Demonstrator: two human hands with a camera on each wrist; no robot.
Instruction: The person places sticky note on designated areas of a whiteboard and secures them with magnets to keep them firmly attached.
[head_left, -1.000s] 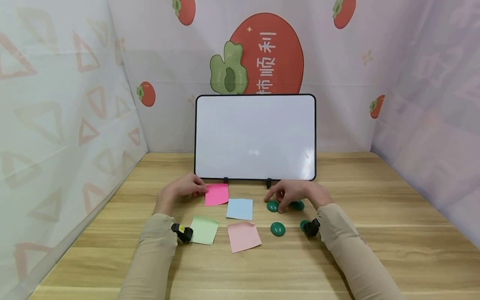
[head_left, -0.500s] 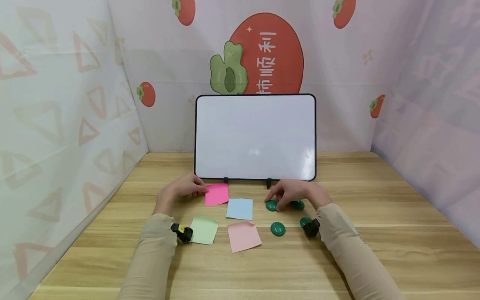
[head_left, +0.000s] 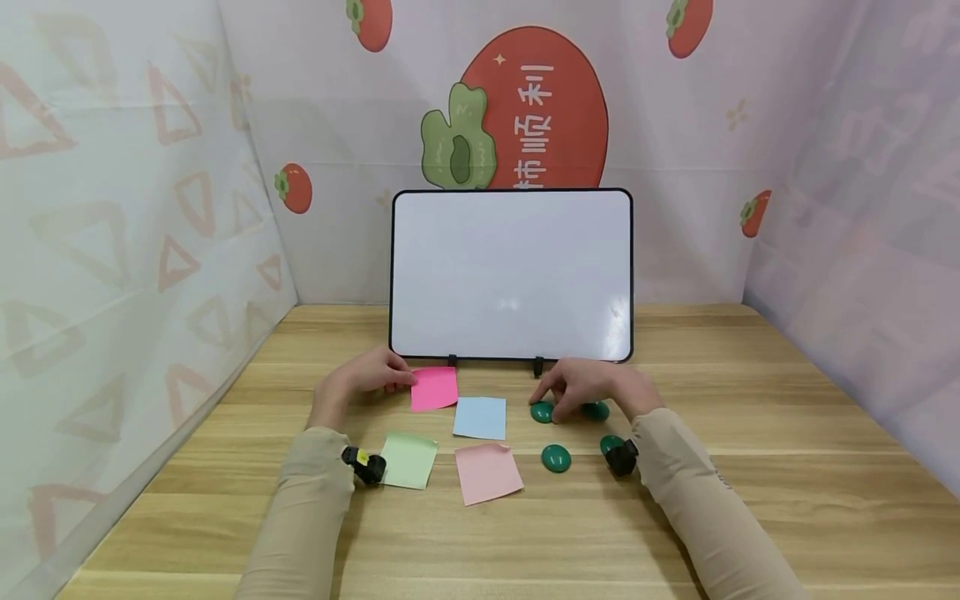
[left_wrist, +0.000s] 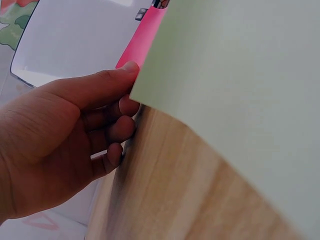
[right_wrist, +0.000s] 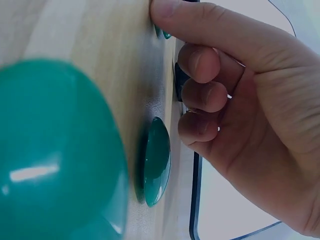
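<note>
Pinching the hot-pink note (head_left: 435, 389) by its left edge with my left hand (head_left: 367, 373), I grip the green disc (head_left: 541, 412) nearest the blue note (head_left: 480, 418) with my right hand (head_left: 583, 382).

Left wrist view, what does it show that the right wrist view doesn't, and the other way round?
Only the left wrist view shows the left hand pinching the bright pink note, the pale green note, and a leaf print.
Only the right wrist view clearly shows the right hand and green discs.
Both show the table and whiteboard.
</note>
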